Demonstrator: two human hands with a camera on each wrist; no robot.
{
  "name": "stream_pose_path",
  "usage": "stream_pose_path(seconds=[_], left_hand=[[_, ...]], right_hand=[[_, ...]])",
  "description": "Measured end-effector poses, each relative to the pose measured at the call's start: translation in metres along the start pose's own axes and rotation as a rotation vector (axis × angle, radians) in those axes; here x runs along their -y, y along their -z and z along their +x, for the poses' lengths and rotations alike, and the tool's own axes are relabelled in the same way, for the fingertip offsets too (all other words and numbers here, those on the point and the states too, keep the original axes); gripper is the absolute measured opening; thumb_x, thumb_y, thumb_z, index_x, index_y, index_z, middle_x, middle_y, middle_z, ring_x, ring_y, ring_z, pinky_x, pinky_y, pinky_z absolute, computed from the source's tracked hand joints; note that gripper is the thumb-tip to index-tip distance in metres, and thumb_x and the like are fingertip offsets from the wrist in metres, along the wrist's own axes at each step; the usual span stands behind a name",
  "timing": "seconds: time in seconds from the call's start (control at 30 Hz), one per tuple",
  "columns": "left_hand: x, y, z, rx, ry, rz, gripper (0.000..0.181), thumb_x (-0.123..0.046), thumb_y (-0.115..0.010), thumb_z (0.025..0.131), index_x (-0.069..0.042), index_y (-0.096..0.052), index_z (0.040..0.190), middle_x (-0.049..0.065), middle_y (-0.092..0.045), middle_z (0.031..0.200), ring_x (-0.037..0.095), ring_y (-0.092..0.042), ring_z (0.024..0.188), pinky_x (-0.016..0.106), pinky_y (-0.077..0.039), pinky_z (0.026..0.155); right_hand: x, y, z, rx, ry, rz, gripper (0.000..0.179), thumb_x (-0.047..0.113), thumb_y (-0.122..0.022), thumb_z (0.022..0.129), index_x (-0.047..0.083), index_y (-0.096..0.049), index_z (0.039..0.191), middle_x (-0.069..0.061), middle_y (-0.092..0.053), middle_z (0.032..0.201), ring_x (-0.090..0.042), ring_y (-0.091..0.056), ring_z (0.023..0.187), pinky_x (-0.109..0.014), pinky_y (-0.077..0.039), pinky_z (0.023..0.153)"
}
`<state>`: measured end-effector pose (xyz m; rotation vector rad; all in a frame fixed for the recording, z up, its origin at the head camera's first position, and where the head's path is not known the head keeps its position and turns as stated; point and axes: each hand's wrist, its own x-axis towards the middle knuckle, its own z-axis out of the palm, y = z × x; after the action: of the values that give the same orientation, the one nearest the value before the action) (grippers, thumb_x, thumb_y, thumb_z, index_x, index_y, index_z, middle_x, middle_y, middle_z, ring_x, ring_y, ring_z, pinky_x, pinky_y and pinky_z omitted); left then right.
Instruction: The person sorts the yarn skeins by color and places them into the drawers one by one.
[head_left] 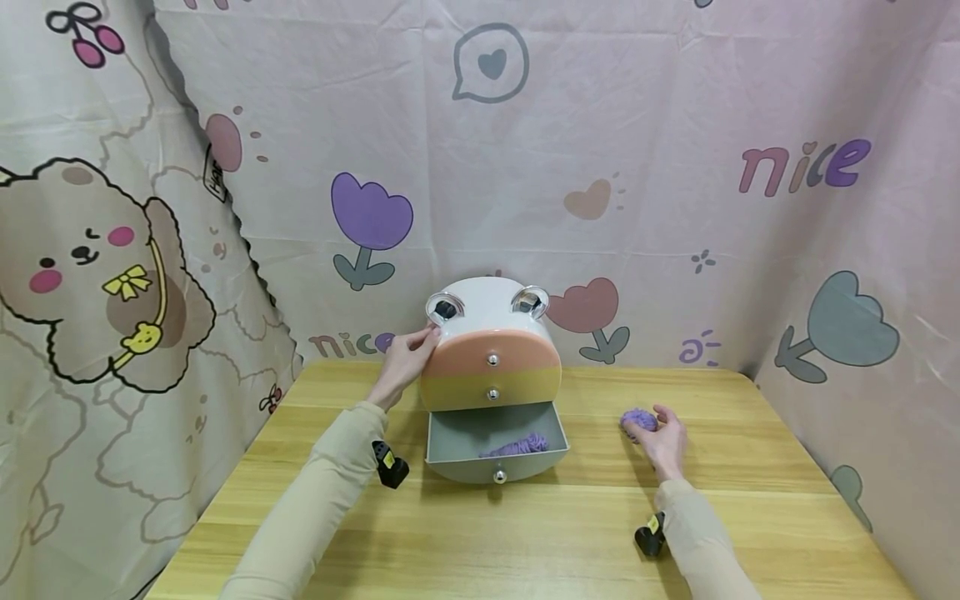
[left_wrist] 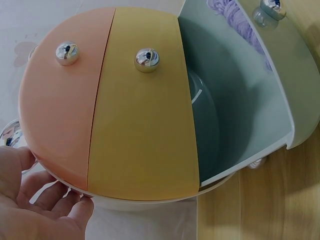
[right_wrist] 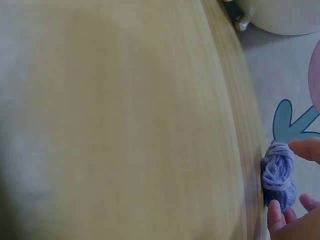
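A frog-shaped drawer cabinet (head_left: 491, 346) stands on the table with its green bottom drawer (head_left: 465, 429) pulled out. Inside that drawer lies a purple skein of yarn (head_left: 525, 446). The orange and yellow drawers (left_wrist: 145, 125) above are closed. My left hand (head_left: 407, 362) touches the cabinet's left side, just below a round clear eye; in the left wrist view its fingertips rest along the cabinet's edge. Right of the cabinet, my right hand (head_left: 663, 442) holds a small purple skein of yarn (right_wrist: 278, 175) between thumb and fingers, close over the table.
The wooden table (head_left: 570, 533) ends at a printed curtain (head_left: 660, 108) behind the cabinet and at both sides. A black wrist camera (head_left: 390, 465) hangs by the left sleeve and another black camera (head_left: 651, 535) by the right sleeve. Small silver knobs (head_left: 499, 477) project from the drawer fronts.
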<state>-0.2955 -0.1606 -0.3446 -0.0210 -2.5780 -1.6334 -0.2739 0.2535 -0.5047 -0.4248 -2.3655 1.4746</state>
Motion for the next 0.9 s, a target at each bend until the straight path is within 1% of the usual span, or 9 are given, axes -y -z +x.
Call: stream_pose_path(seconds=[0.03,0.07,0.17,0.3,0.4,0.57,0.73,0.9], left_hand=[[0.000,0.000,0.000,-0.001,-0.001,0.000,0.056,-0.041,-0.053,0.104,-0.007,-0.048,0.148,0.013,-0.042,0.159,0.033,-0.037,0.149,0.045,-0.035,0.122],[0.000,0.000,0.000,0.001,-0.002,-0.001,0.056,-0.041,-0.053,0.104,-0.007,-0.048,0.148,0.013,-0.042,0.159,0.033,-0.037,0.149,0.045,-0.035,0.122],[0.000,0.000,0.001,0.003,0.000,-0.002,0.057,-0.041,-0.053,0.104,-0.007,-0.047,0.149,0.013,-0.042,0.159,0.033,-0.037,0.149,0.046,-0.035,0.122],[0.000,0.000,0.000,0.003,0.004,-0.002,0.057,-0.040,-0.053,0.104,-0.007,-0.047,0.149,0.013,-0.041,0.159,0.033,-0.037,0.150,0.046,-0.035,0.122],[0.000,0.000,0.000,-0.002,0.005,0.002,0.057,-0.040,-0.053,0.104,-0.006,-0.047,0.149,0.013,-0.042,0.159,0.034,-0.037,0.150,0.046,-0.034,0.122],[0.000,-0.001,0.001,-0.009,0.003,0.010,0.056,-0.040,-0.054,0.103,-0.007,-0.048,0.148,0.013,-0.043,0.158,0.033,-0.038,0.149,0.046,-0.035,0.122],[0.000,-0.001,0.001,-0.012,-0.025,0.002,0.055,-0.038,-0.053,0.104,-0.004,-0.048,0.147,0.016,-0.043,0.157,0.034,-0.040,0.148,0.046,-0.035,0.122],[0.001,-0.001,0.001,-0.012,-0.035,-0.004,0.054,-0.036,-0.053,0.104,-0.003,-0.048,0.147,0.017,-0.044,0.156,0.035,-0.041,0.147,0.046,-0.036,0.122]], right_hand=[[0.000,0.000,0.001,0.011,-0.008,-0.014,0.074,0.018,-0.077,0.083,-0.011,-0.043,0.142,-0.040,-0.048,0.136,-0.047,-0.055,0.117,-0.053,-0.050,0.101],[0.000,0.000,0.003,0.031,-0.019,-0.020,0.075,0.018,-0.076,0.084,-0.011,-0.041,0.144,-0.040,-0.046,0.139,-0.050,-0.051,0.123,-0.057,-0.045,0.107],[-0.001,-0.002,0.006,0.033,-0.019,-0.074,0.076,0.018,-0.077,0.084,-0.012,-0.041,0.143,-0.041,-0.048,0.139,-0.051,-0.050,0.127,-0.058,-0.041,0.112],[-0.002,-0.004,0.009,0.028,-0.018,-0.106,0.075,0.018,-0.076,0.082,-0.014,-0.042,0.141,-0.041,-0.049,0.138,-0.051,-0.051,0.126,-0.057,-0.041,0.112],[-0.003,-0.004,0.010,0.056,-0.034,-0.126,0.077,0.020,-0.077,0.083,-0.014,-0.041,0.142,-0.040,-0.048,0.141,-0.051,-0.049,0.129,-0.057,-0.039,0.115],[-0.004,-0.005,0.013,0.080,-0.025,-0.171,0.078,0.021,-0.077,0.082,-0.015,-0.041,0.142,-0.041,-0.048,0.140,-0.052,-0.049,0.128,-0.058,-0.038,0.114],[-0.004,-0.005,0.015,0.078,-0.007,-0.203,0.077,0.019,-0.077,0.079,-0.015,-0.044,0.140,-0.041,-0.050,0.138,-0.053,-0.049,0.127,-0.058,-0.040,0.112],[-0.004,-0.004,0.016,0.084,-0.023,-0.205,0.075,0.016,-0.077,0.079,-0.015,-0.045,0.139,-0.040,-0.050,0.138,-0.053,-0.049,0.127,-0.058,-0.040,0.111]])
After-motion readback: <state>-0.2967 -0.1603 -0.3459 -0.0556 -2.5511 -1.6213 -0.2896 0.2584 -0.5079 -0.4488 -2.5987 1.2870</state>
